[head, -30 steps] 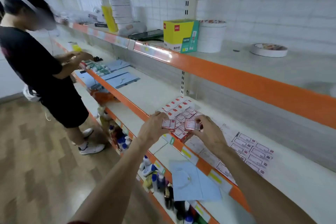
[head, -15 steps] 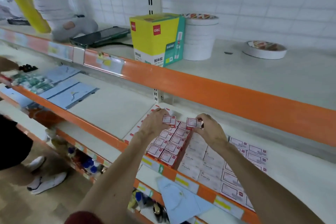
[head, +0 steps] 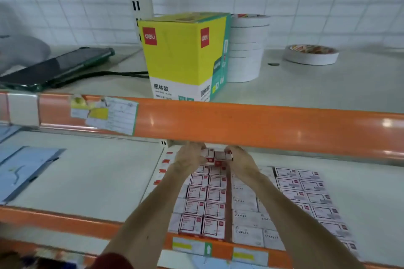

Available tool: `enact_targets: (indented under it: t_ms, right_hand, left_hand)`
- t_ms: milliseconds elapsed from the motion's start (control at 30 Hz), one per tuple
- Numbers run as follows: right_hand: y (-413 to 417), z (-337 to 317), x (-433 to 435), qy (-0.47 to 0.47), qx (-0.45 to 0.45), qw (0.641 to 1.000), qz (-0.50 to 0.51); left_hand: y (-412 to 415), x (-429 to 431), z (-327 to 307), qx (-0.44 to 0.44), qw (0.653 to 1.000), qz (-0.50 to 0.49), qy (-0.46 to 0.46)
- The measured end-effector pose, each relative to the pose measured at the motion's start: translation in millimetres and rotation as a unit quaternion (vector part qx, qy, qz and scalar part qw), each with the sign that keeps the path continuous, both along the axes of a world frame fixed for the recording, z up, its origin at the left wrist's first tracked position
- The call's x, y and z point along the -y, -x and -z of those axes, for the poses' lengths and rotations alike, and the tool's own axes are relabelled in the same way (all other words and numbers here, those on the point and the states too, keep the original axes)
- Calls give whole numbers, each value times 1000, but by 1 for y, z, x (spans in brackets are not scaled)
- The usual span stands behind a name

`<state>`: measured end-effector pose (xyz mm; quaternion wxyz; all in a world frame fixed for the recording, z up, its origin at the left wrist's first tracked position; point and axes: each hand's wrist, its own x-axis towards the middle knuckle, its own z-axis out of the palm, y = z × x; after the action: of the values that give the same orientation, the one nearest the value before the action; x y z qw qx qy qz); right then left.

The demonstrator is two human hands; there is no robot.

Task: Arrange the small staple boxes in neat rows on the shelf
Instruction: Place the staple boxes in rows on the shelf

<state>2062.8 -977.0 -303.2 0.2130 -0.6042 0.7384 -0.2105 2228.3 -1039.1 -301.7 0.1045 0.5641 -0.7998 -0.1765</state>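
The left hand (head: 189,157) pinches one small staple box (head: 206,152) by its side. The right hand (head: 241,160) pinches a second box (head: 220,156), with the thumb on its near edge. The two boxes touch each other between the hands, whose fingertips are partly hidden under the orange rail (head: 262,124) of the upper level.

Both boxes sit at the twelve o'clock end of the red-bordered rows (head: 205,203), which run toward six o'clock on the lower shelf (head: 98,181). At three o'clock of these rows lie white staple packs (head: 244,216), and beyond them the far rows (head: 310,194).

The boxes look like thin card packed with metal, so probably stiff, dense for their bulk and not fragile, though glossy faces may slip. Gripping opposite sides, thumb against fingers, should let each drop flush against its neighbours without nudging the row.
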Motion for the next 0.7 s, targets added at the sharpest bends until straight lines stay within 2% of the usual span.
enact_targets:
  t_ms: [200,367,633,700]
  right_hand:
    - [6,14,12,-1,5,1000,23]
    - [3,20,17,-2,25,999,19]
    - [4,18,22,-58,24,997,-35]
    - [3,20,21,-54,19,998,-25]
  left_hand:
    - [1,16,20,75,994,55,58]
    - [-8,30,21,108,990,82,26]
    - [-14,39,31,92,990,53,-91]
    - [-12,39,30,81,991,54,-92]
